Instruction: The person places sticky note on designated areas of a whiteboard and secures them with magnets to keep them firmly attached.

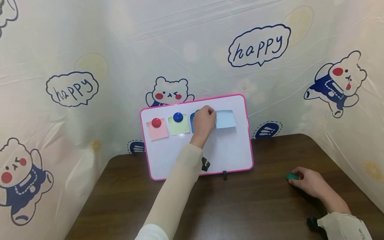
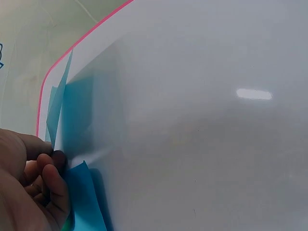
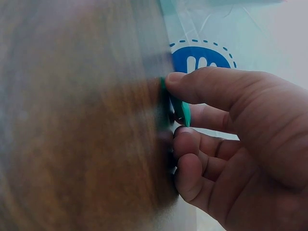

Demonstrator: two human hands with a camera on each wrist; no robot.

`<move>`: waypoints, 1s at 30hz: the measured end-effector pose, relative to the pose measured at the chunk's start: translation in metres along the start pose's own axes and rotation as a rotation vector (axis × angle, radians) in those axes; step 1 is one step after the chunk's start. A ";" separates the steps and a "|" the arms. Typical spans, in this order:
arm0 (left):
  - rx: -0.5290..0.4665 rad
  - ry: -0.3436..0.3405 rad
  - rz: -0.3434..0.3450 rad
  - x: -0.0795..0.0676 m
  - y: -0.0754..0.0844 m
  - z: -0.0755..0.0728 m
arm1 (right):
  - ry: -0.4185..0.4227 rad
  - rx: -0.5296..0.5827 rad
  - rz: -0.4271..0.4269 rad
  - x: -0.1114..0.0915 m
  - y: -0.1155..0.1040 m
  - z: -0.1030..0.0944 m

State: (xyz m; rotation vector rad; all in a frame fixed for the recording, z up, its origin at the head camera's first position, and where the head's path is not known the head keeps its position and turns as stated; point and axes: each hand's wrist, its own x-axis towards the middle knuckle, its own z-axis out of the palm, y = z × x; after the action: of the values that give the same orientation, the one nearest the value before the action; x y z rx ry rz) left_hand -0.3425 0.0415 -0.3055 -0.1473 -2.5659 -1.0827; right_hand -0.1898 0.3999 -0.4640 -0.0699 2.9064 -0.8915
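A whiteboard [image 1: 228,150] with a pink rim leans upright at the table's back. At its upper right, my left hand [image 1: 205,123] pinches the left edge of a light blue sticky note [image 1: 226,119]; the note stands partly off the board in the left wrist view. A darker blue note [image 2: 86,197] and a green magnet [image 2: 70,224] are partly hidden by that hand. Over at the table's right, my right hand [image 1: 310,181] holds a round green magnet [image 1: 291,176] between thumb and fingers, at the tabletop.
A red magnet [image 1: 156,122] sits on a pink note [image 1: 158,132], and a blue magnet [image 1: 178,117] on a pale green note [image 1: 180,128]. Small black feet [image 1: 225,175] support the board on the brown table [image 1: 246,206]. Printed curtain [image 1: 120,50] surrounds the table.
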 end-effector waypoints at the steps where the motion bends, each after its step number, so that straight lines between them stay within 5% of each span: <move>1: 0.008 0.001 -0.001 0.000 0.000 0.000 | 0.002 0.001 -0.002 0.000 0.000 0.000; 30: 0.160 0.003 0.014 0.003 0.006 0.006 | -0.027 -0.003 0.022 0.001 -0.006 -0.002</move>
State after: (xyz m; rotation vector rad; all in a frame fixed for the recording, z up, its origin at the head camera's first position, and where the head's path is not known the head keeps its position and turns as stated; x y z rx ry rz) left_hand -0.3451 0.0502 -0.3042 -0.1236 -2.6312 -0.8675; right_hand -0.1907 0.3967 -0.4590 -0.0497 2.8778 -0.8757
